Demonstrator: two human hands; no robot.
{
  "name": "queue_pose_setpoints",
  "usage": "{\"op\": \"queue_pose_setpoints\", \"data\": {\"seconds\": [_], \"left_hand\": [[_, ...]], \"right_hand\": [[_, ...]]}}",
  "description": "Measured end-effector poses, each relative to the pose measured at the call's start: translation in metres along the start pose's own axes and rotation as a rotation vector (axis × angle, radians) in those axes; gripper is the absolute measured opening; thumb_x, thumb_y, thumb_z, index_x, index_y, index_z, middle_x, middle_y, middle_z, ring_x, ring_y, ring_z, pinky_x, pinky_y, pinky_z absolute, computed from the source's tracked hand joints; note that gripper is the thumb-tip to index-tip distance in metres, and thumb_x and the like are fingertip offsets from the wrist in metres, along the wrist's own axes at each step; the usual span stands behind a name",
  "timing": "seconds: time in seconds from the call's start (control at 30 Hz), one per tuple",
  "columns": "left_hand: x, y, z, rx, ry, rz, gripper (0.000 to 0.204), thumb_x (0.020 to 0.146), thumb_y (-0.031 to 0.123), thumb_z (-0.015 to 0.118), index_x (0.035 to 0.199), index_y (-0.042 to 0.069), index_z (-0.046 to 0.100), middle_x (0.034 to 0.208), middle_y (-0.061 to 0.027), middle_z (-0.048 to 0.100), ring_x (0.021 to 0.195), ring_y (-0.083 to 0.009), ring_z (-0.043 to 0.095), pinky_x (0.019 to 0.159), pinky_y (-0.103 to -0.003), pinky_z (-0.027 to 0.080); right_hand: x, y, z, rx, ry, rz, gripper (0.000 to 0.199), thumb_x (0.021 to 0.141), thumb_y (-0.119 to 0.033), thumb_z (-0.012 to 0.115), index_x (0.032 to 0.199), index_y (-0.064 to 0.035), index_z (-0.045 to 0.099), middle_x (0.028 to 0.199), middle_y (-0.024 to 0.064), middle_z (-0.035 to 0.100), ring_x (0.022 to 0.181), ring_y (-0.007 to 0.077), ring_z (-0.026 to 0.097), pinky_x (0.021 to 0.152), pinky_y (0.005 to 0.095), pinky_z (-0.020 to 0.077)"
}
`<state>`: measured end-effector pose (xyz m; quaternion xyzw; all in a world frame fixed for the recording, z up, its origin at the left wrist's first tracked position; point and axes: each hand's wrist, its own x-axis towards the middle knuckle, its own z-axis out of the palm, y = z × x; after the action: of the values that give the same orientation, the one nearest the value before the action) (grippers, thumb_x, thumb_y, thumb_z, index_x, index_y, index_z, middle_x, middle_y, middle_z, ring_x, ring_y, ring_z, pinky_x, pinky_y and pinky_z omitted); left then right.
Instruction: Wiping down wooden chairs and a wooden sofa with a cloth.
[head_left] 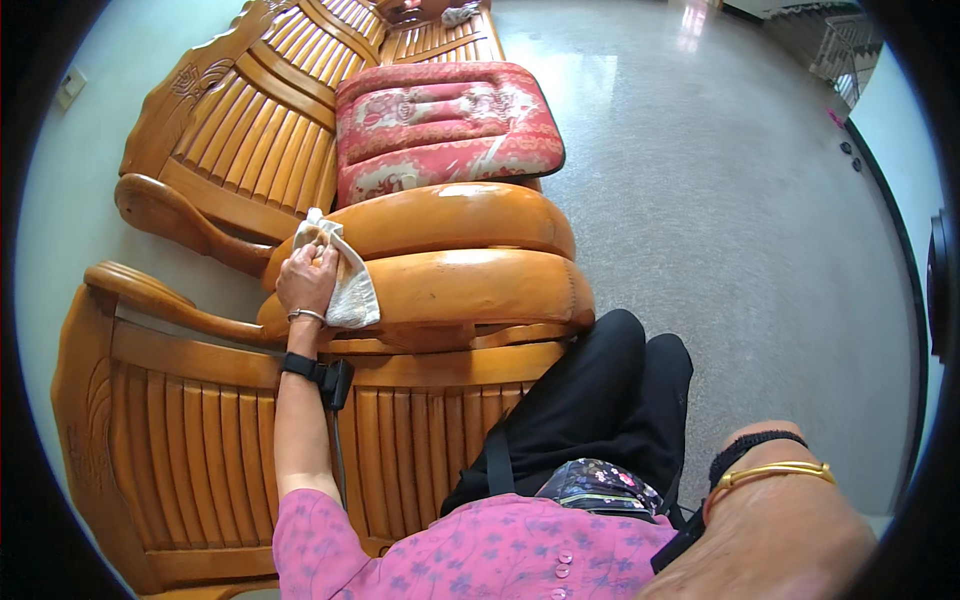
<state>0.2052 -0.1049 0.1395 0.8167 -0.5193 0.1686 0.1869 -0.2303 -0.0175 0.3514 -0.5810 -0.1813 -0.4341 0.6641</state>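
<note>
My left hand presses a crumpled white cloth against the back end of a glossy wooden armrest of the near chair. The fingers are closed over the cloth. A second armrest, of the neighbouring wooden chair, lies right beside it. My right hand is not visible; only its forearm and wrist with a gold bangle and a black band show at the lower right, close to the camera.
A red patterned cushion lies on the far wooden chair. The slatted seat of the near chair is below my left arm. Grey speckled floor spreads to the right. A pale wall runs along the left.
</note>
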Motion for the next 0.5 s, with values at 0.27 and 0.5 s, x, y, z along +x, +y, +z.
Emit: {"op": "queue_pose_setpoints", "data": {"seconds": [0.27, 0.5], "left_hand": [[0.0, 0.005, 0.0, -0.011, 0.005, -0.011, 0.041, 0.081, 0.045, 0.065, 0.09, 0.005, 0.071, 0.092, -0.0162, 0.069, 0.087, -0.0361, 0.065, 0.078, -0.047, 0.052], [-0.002, 0.001, 0.0, -0.028, -0.036, -0.064, 0.041, 0.081, 0.045, 0.065, 0.091, 0.006, 0.072, 0.093, -0.0153, 0.069, 0.088, -0.0353, 0.065, 0.077, -0.046, 0.052]], "right_hand": [[-0.001, -0.005, 0.002, -0.015, -0.013, -0.001, 0.087, 0.087, -0.064, 0.054, 0.133, 0.0086, 0.046, 0.127, 0.0285, 0.055, 0.119, 0.0398, 0.054, 0.106, 0.0507, 0.0378], [-0.002, -0.004, -0.005, -0.004, -0.033, -0.01, 0.087, 0.086, -0.064, 0.055, 0.133, 0.0086, 0.046, 0.127, 0.0281, 0.055, 0.12, 0.0392, 0.054, 0.106, 0.0501, 0.0376]]}}
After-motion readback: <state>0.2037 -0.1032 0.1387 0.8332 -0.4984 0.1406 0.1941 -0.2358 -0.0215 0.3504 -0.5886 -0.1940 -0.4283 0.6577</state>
